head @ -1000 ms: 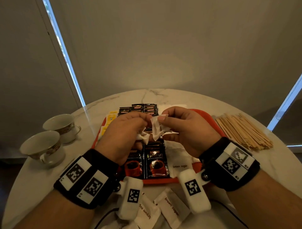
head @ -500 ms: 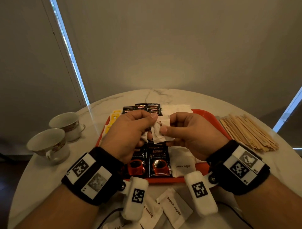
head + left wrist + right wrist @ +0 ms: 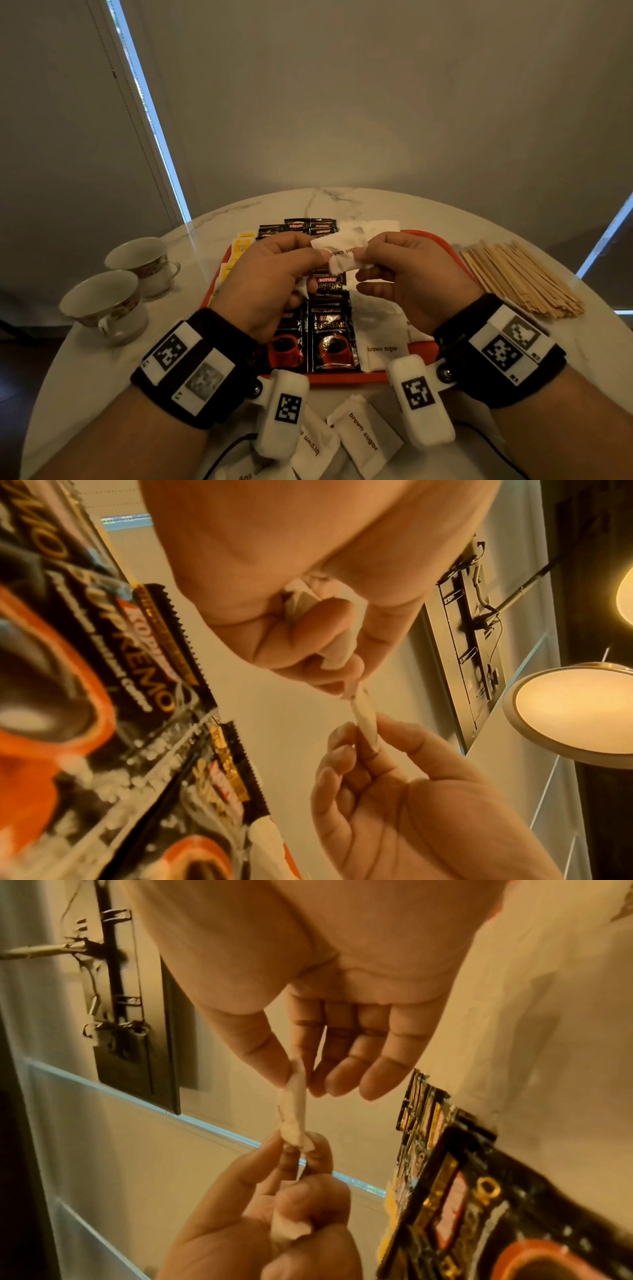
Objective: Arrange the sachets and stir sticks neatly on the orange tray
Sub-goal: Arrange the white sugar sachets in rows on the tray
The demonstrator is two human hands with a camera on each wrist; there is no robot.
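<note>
Both hands, left (image 3: 270,274) and right (image 3: 407,274), pinch one sugar sachet (image 3: 342,251) above the tray (image 3: 346,378), and the left seems to palm a second, so a loose grip could drop either onto the coffee packs (image 3: 330,337).

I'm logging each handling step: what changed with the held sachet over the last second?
The brown sugar sachet, upright and crumpled a second ago, now lies level, stretched between the left hand and right hand, its label facing up. Both hands still pinch it above the orange tray; the stir sticks stayed put.
</note>
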